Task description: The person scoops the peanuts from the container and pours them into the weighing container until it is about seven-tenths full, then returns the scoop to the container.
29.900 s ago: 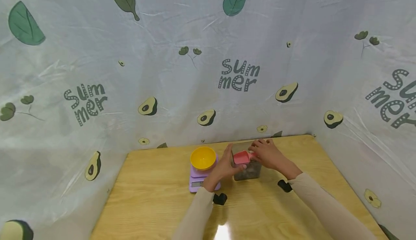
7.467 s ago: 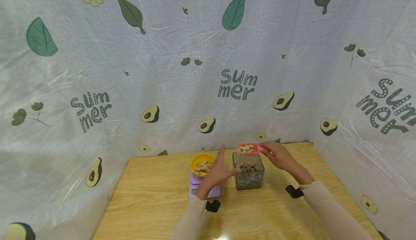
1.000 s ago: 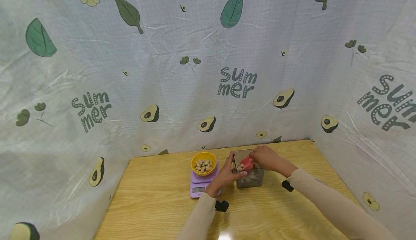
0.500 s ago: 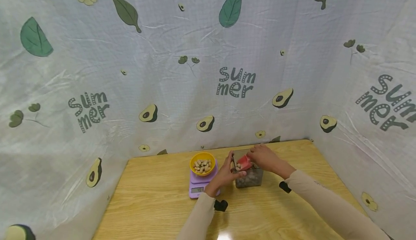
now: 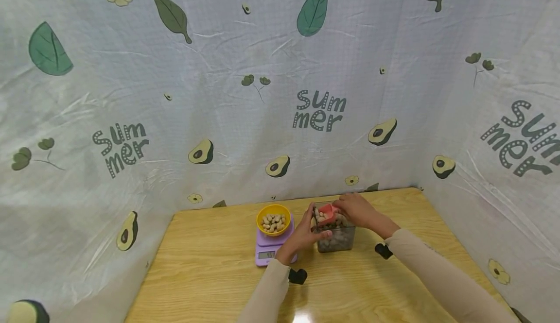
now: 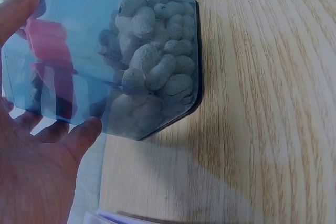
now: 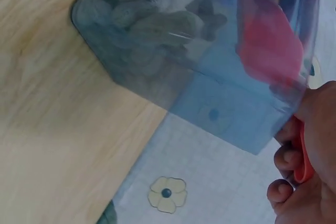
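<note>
My left hand grips the left side of a clear, smoky plastic container, thumb on its near wall. In the left wrist view, peanuts show through the container's wall, filling its lower part. My right hand holds a red scoop by its handle. The scoop's bowl is inside the container near the rim, with some peanuts in it. Through the wall in the right wrist view, the scoop's red underside sits above the peanut pile, and curled fingers wrap its handle.
Left of the container, a yellow bowl with several peanuts stands on a purple kitchen scale. The scale's display is lit with digits, partly hard to read. A patterned cloth hangs behind the wooden table.
Over the last second the scoop has risen and levelled inside the container, with peanuts in it. The left hand stays on the container. The bowl, without peanuts in the oldest frame, now holds several.
</note>
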Available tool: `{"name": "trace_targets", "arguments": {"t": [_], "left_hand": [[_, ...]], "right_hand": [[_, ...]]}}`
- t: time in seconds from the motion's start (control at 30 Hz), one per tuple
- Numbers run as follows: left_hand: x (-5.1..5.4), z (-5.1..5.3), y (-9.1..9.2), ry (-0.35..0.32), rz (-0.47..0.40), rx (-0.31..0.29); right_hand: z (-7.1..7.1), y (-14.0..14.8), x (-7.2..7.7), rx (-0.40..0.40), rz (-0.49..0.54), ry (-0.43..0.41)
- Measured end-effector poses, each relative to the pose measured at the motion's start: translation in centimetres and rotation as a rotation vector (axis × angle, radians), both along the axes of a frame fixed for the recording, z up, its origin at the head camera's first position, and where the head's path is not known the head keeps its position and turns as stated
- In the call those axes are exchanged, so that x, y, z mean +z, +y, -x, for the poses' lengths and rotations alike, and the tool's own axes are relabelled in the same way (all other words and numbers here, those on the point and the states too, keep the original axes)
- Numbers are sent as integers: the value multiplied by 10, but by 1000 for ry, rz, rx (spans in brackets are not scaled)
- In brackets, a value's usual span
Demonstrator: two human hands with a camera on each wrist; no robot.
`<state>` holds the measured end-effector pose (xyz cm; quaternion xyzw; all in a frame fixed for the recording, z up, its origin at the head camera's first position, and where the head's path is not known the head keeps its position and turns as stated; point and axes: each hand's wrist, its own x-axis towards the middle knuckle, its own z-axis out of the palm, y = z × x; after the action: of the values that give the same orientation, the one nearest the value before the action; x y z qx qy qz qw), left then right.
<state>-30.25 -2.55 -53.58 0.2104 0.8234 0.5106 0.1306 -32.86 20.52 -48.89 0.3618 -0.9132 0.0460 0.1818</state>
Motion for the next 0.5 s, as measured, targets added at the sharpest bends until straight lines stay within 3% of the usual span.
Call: {"name": "trace_targets", "arguments": {"t": [0.27, 0.5], "left_hand": [[0, 0, 0, 0, -31, -17], [1, 0, -1, 2, -11, -9]], "right_hand": [[-3, 10, -10, -72, 120, -60], [-7, 16, -15, -74, 186, -43]]}}
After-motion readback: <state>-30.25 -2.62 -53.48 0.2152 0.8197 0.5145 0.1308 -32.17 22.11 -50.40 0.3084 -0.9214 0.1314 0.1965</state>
